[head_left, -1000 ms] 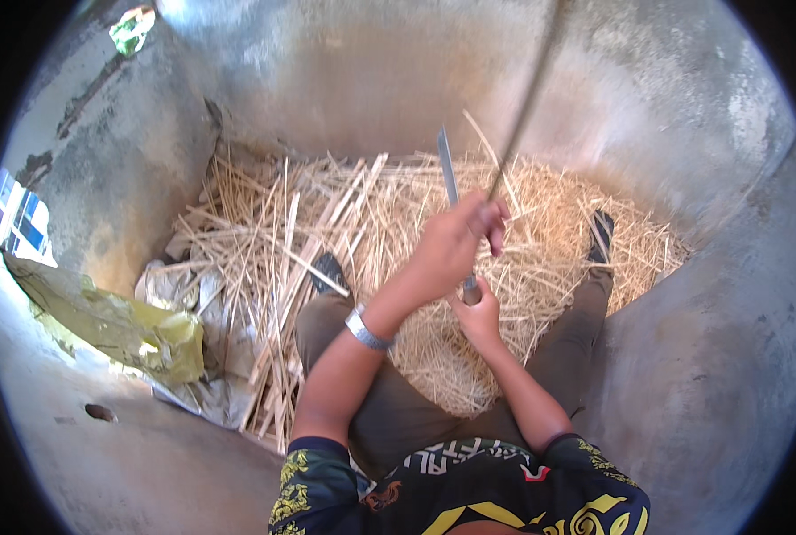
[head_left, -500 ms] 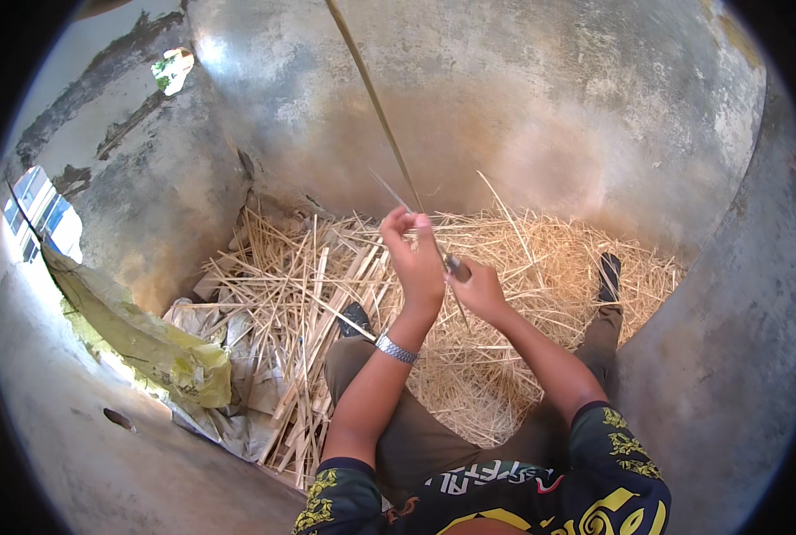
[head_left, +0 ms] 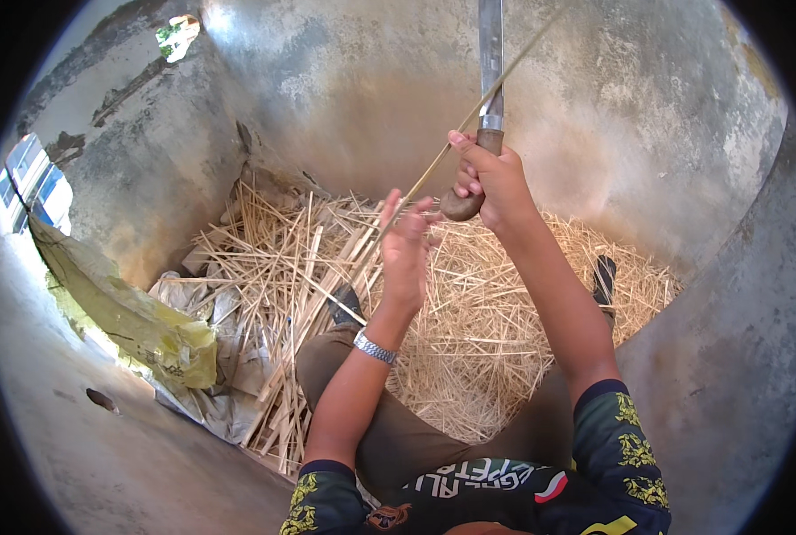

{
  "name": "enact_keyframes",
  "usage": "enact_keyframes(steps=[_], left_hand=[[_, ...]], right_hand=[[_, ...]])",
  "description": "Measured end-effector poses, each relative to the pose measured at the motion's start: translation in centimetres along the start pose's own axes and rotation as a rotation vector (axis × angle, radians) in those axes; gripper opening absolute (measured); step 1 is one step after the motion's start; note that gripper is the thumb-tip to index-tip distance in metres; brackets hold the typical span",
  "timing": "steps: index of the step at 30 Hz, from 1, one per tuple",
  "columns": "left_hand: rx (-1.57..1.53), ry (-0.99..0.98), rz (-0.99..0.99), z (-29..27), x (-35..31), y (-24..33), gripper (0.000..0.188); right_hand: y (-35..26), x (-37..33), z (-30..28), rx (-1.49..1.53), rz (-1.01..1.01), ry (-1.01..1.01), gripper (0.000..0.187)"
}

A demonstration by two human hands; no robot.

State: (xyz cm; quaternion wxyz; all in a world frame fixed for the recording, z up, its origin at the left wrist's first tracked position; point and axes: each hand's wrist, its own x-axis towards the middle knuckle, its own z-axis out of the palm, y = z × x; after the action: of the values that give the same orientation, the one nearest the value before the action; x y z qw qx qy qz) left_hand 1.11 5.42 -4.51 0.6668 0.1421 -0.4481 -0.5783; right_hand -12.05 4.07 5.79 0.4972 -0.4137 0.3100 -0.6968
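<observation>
My right hand (head_left: 503,183) is raised, closed around the curved wooden handle of a machete (head_left: 491,67). Its broad metal blade points up past the top of the view. A long thin bamboo strip (head_left: 527,46) slants from the upper right down to the left. It crosses the blade and passes by my right thumb; I cannot tell whether the thumb pinches it. Lower and to the left, my left hand (head_left: 405,259) has its fingers apart and slightly blurred. The strip runs by those fingers without a grip around it. A metal watch is on my left wrist.
Loose split strips (head_left: 268,259) and pale shavings (head_left: 469,357) cover the floor around my legs. Worn concrete walls (head_left: 371,98) stand close on several sides. A yellowish sheet (head_left: 161,334) hangs at the left, near openings in the wall.
My right hand has risen, bringing the machete upright. My left hand has loosened from its pinch and dropped slightly. The strip's upper part has swung from leaning left to leaning right.
</observation>
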Motion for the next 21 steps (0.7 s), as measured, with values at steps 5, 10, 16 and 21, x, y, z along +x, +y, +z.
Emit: enact_keyframes(steps=[5,10,16,21], left_hand=[[0.004,-0.028,0.239,-0.9,1.3,3.3,0.04],[0.359,0.136,0.524,-2.7,3.3,4.1,0.043],[0.725,0.164,0.55,-3.5,1.7,7.8,0.048],[0.904,0.106,0.498,-3.2,1.0,7.0,0.046]], right_hand=[[0.6,-0.9,-3.2,0.284,0.308,-0.125,0.025],[6.4,-4.7,-11.5,-0.141,0.719,0.008,0.029],[12.2,-19.0,-20.9,-0.314,1.029,0.109,0.025],[11.8,-26.4,-21.7,-0.418,1.011,0.367,0.022]])
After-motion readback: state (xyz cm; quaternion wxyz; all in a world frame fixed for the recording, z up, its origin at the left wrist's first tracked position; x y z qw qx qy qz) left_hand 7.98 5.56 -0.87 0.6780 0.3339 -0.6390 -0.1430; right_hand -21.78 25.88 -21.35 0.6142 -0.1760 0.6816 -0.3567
